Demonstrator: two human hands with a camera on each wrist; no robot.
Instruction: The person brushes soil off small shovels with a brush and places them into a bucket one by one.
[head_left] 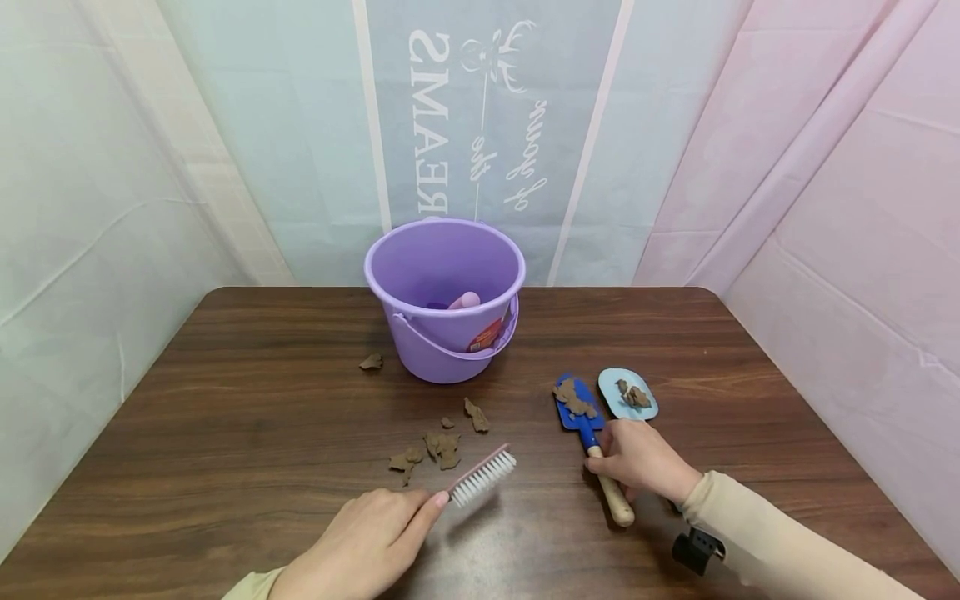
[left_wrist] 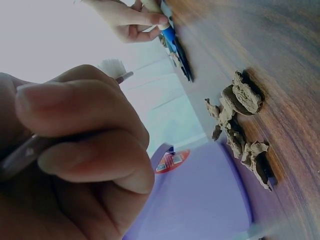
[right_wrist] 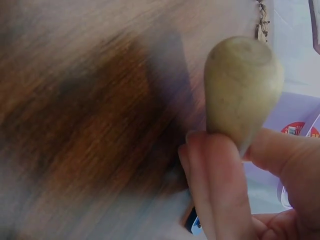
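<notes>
My left hand [head_left: 367, 533] holds a scrub brush [head_left: 483, 477] with a pinkish back and white bristles, its head raised at a slant over the table's front. In the left wrist view, curled fingers [left_wrist: 95, 105] wrap its thin handle. My right hand [head_left: 645, 458] grips the pale wooden handle of a small shovel [head_left: 617, 500]; the handle's rounded end [right_wrist: 242, 75] fills the right wrist view. Brown crumbly pieces [head_left: 573, 398] lie on its blue blade. Between the brush and a purple bucket [head_left: 442, 350], several more brown pieces [head_left: 442, 448] are scattered on the table.
Right of the shovel blade lies a light blue rounded flat thing [head_left: 611, 385] bearing brown bits. The bucket stands at the back middle with a pink object [head_left: 467, 300] inside. One brown piece [head_left: 371, 362] sits left of it. Fabric walls [head_left: 300, 125] surround the wooden table [head_left: 247, 400].
</notes>
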